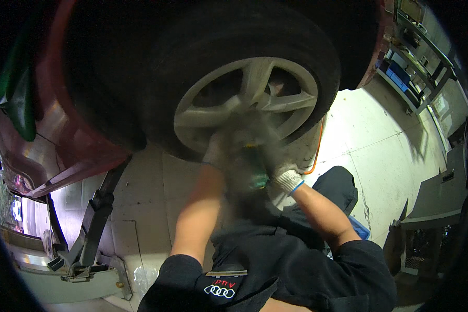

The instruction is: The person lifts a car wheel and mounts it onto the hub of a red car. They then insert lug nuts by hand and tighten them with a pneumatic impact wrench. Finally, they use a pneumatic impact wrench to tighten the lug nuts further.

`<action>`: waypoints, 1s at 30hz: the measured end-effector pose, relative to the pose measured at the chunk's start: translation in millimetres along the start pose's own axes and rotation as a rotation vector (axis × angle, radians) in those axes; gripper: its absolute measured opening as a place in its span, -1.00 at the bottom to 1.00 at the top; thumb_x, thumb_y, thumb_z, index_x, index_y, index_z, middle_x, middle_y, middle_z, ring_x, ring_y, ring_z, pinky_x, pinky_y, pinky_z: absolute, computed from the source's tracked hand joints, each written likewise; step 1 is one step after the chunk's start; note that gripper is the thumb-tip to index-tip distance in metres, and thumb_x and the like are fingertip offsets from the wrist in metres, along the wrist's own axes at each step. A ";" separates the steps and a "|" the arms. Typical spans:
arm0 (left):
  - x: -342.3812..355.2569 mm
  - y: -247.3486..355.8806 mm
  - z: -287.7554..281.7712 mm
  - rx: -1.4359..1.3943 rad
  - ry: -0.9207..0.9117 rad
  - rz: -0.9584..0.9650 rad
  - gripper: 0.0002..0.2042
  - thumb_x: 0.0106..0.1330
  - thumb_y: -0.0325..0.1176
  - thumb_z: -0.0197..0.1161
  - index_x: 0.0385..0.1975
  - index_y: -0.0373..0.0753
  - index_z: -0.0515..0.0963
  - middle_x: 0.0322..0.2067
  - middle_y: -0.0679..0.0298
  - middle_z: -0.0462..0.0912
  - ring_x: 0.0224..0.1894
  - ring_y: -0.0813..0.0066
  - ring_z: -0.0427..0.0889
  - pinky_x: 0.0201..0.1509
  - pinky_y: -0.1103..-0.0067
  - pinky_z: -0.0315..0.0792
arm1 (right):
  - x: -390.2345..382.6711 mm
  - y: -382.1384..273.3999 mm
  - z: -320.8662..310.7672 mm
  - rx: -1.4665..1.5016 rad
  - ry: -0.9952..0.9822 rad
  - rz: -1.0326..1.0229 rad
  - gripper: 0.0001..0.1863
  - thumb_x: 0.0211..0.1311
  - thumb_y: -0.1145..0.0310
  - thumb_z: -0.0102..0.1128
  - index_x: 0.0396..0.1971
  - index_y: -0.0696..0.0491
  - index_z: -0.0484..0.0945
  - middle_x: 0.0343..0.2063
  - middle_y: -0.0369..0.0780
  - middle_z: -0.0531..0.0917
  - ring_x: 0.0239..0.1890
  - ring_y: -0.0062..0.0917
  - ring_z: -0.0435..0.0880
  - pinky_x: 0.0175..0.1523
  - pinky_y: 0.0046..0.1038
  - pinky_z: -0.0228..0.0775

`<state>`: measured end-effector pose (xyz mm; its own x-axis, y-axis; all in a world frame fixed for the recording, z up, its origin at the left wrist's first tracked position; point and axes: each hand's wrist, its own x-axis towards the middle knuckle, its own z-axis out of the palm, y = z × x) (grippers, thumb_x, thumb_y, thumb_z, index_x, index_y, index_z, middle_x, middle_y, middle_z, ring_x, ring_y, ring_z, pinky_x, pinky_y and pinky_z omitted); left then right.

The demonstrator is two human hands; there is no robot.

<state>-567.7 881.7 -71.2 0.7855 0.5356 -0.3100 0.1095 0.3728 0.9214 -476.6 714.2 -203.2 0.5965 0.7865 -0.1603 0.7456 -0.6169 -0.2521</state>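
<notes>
A car wheel [252, 86] with a pale five-spoke rim and a black tire fills the upper middle. In front of its hub is a green and dark power tool [259, 174], looking like an impact wrench; a hazy smudge over the picture's centre blurs its outline. My right hand [287, 178], in a whitish knit glove with a blue cuff edge, is closed at the tool's right side, its fingers mostly hidden. My left hand [217, 149] reaches up beside the tool, near the lower rim. Its fingers are lost in the blur.
A red car body [62, 125] curves round the wheel, with a dark green cloth or cover [22, 106] at far left. A black lift arm [96, 218] stands below it. An orange hose [319, 147] runs beside the tire. Shelving [411, 62] and a grey cabinet [437, 192] stand right.
</notes>
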 end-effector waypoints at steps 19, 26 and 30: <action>72.1 -149.2 13.7 1.317 -0.134 0.591 -0.55 0.44 -0.19 0.10 0.27 -0.19 0.36 0.20 0.11 0.46 0.13 0.24 0.53 0.14 0.43 0.48 | -27.2 88.5 34.0 -0.091 -0.105 0.027 -0.26 0.31 -0.02 0.07 0.43 -0.10 0.16 0.40 -0.13 0.25 0.35 -0.24 0.37 0.38 -0.22 0.24; 71.2 -85.8 29.7 1.491 -0.101 0.210 -0.65 0.43 -0.28 0.09 0.18 -0.16 0.48 0.11 0.10 0.58 0.13 0.10 0.57 0.13 0.32 0.49 | -11.2 95.0 40.7 -0.304 -0.305 0.092 -0.37 0.31 0.01 0.10 0.34 -0.10 0.33 0.33 -0.14 0.38 0.29 -0.24 0.45 0.23 -0.22 0.43; 69.6 -82.3 29.9 1.648 -0.075 0.433 -0.72 0.43 -0.35 0.00 0.06 -0.18 0.53 -0.04 0.02 0.62 -0.03 0.13 0.63 0.02 0.28 0.54 | -6.2 99.9 54.1 -0.295 -0.155 0.068 -0.46 0.24 0.13 0.22 0.21 -0.04 0.46 0.24 -0.11 0.48 0.21 -0.23 0.54 0.23 -0.25 0.44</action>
<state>-503.9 865.7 -161.6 0.9447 0.3272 -0.0240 0.3255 -0.9257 0.1929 -421.9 649.3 -279.0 0.6128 0.7243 -0.3160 0.7728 -0.6328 0.0481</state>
